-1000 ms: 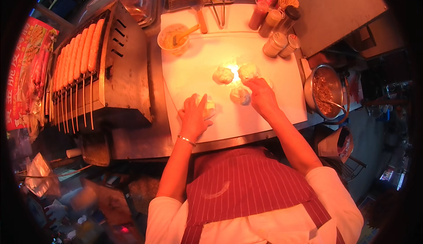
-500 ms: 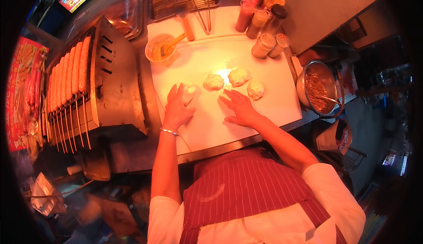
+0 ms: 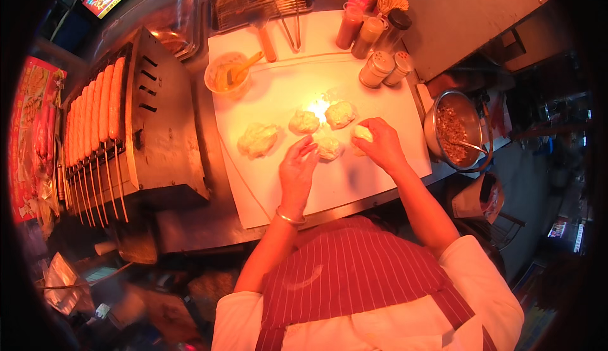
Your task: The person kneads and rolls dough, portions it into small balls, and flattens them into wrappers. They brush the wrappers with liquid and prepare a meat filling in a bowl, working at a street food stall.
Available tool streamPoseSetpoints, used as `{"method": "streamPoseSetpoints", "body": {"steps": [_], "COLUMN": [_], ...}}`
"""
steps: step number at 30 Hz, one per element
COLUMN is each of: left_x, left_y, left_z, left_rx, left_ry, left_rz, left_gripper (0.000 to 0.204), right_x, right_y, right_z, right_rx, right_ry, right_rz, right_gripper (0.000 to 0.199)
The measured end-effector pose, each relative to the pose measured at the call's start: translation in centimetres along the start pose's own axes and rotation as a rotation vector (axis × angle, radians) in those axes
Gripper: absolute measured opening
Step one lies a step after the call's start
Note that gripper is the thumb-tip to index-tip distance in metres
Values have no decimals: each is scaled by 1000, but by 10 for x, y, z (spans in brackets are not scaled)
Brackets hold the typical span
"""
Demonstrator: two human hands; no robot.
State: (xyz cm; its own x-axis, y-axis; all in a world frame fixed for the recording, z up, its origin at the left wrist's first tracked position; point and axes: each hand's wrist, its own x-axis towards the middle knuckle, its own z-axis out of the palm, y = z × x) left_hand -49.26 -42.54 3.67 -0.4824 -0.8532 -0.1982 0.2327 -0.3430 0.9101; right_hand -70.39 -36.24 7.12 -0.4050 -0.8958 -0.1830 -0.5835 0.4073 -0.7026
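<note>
White board at frame centre, five dough pieces spread apart on it, likely so none stick together. Right hand cupped over rightmost dough ball, fingers curled round it, apparently grasped for shaping. Left hand laid flat, fingers extended, fingertips touching small dough piece just left of right hand; nothing gripped. Flattened dough piece left of both hands, untouched. Sauce bowl and shakers kept at board's upper edge, within reach. Sausages lined on roller grill, far left.
</note>
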Motion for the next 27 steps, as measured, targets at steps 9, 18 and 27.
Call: {"method": "streamPoseSetpoints", "body": {"steps": [9,18,27], "left_x": [5,-19,-37], "left_y": [16,48,55], "left_z": [37,50,44], "left_rx": [-756,-529,36], "left_ry": [46,-63,42], "left_rz": [-311,-65,-85], "left_gripper": [30,14,28], "right_x": [-57,-66,-63], "right_y": [-72,-60,-53], "right_z": [-20,24,-2], "right_rx": [349,1010,771], "right_ry": [93,-186,-113], "right_rz": [-423,-69,-135], "right_gripper": [45,59,44]}}
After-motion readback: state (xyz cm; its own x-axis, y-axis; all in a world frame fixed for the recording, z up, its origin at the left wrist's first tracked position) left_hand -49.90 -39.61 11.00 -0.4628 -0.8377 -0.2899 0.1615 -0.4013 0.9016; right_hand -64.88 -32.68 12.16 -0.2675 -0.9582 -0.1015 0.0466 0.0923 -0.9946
